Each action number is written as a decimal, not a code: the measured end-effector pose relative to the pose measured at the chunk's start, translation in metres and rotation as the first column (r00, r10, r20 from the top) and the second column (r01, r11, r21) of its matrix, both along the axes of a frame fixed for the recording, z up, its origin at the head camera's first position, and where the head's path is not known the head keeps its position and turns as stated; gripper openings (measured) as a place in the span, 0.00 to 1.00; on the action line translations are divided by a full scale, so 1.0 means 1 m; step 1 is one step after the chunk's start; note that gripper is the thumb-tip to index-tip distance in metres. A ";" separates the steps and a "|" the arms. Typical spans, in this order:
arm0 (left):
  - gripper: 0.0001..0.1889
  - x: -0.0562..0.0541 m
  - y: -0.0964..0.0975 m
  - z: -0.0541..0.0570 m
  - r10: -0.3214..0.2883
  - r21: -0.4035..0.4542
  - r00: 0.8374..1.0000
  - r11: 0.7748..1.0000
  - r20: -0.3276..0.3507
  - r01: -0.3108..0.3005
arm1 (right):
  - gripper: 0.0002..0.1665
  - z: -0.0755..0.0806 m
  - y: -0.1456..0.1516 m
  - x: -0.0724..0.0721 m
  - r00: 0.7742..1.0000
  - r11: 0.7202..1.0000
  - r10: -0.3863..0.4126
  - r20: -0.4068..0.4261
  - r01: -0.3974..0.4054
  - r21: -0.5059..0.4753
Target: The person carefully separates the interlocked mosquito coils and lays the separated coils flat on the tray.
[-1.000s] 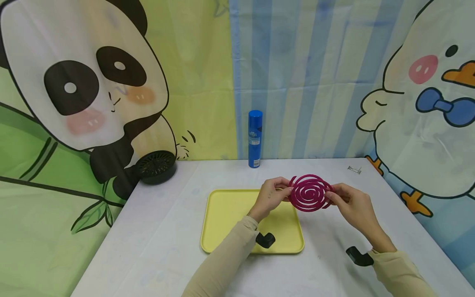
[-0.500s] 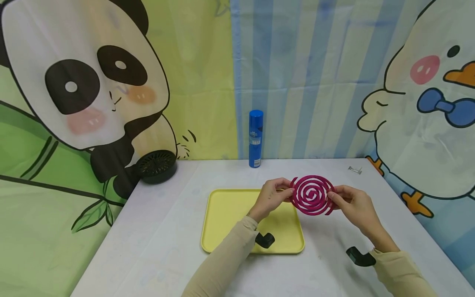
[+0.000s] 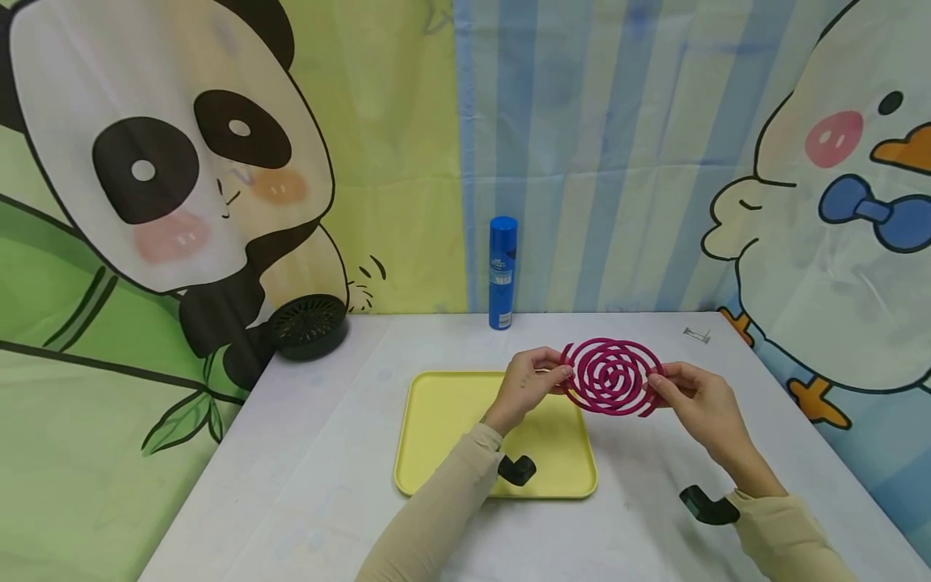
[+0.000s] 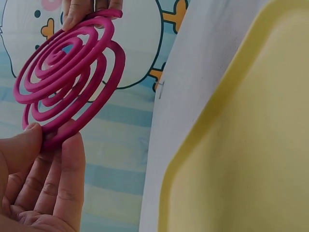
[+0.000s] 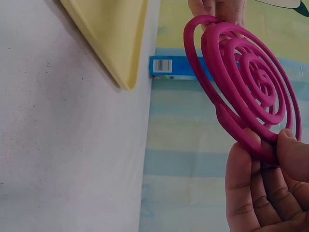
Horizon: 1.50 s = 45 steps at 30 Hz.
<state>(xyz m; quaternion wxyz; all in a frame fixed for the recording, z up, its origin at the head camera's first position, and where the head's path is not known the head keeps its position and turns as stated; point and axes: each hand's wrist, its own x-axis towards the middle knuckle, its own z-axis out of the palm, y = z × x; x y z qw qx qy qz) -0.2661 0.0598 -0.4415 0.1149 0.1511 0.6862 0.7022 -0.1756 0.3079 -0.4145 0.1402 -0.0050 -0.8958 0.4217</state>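
Two magenta mosquito coils [image 3: 613, 378] are held up above the table, overlapping each other. My left hand [image 3: 527, 388] pinches the left outer edge between thumb and fingers. On the opposite edge, my right hand [image 3: 701, 408] has a similar pinch. The left wrist view shows the spirals partly spread apart, with gaps between the lower coil [image 4: 91, 110] by my left thumb and the upper one by the right fingers. In the right wrist view the coil [image 5: 231, 128] by my right thumb is tilted, its rings fanned out.
A yellow tray [image 3: 444, 428] lies beneath the left forearm. Behind it, a blue spray can [image 3: 501, 279] stands at the table's back edge. A black round slotted holder [image 3: 309, 327] sits at the back left, a small metal stand [image 3: 697, 333] at the back right.
The coils' rings have gone from nearly lined up to visibly offset, spreading wider sideways. My hands have moved slightly apart, keeping their pinches. The tilt has shifted a little.
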 end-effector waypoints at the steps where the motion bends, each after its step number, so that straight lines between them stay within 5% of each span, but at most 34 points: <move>1: 0.05 0.000 -0.001 0.000 0.005 0.002 1.000 1.000 0.002 -0.005 | 0.21 -0.001 0.001 0.000 1.000 1.000 -0.004 -0.001 0.004 -0.003; 45: 0.08 -0.007 -0.063 -0.004 0.141 -0.009 0.990 0.990 0.012 -0.141 | 0.21 -0.014 -0.018 -0.018 0.999 0.996 -0.016 -0.035 0.013 -0.093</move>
